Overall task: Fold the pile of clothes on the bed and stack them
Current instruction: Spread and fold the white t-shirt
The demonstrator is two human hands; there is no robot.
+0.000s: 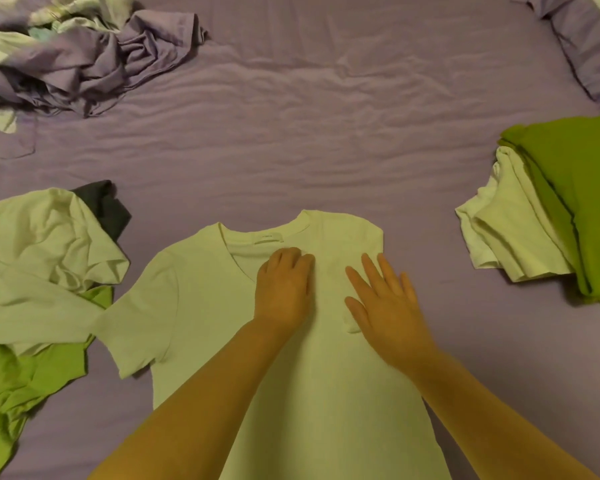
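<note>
- Far left, top corner: crumpled purple bedding (84, 60) bunched up with pale cloth mixed in, lying on the purple sheet (326, 133).
- Left edge, nearer: unfolded pile of clothes (39, 271), a rumpled white garment on top, a dark grey piece (110, 209) poking out behind it, bright green garments (21, 372) underneath and spilling toward the near edge.
- Touching that pile on its right: left sleeve of a white T-shirt (194, 306), spread face up in the middle of the bed, collar away from the viewer, hem running out of the bottom of the view.
- Right side of the T-shirt already folded in over the chest, so only the left sleeve sticks out.
- Left hand (284, 289) resting just below the neckline, fingers curled under at the knuckles, pressing on the cloth; whether any fabric is pinched cannot be told.
- Right hand (385, 303) just beside it, flat on the folded-over part, fingers straight and spread, gripping nothing.
- Right edge, well apart from the T-shirt: stack of folded clothes (520, 230), white pieces below, a green folded garment (582, 188) on top.
- Top right corner: purple pillow (589, 46), partly out of view.
</note>
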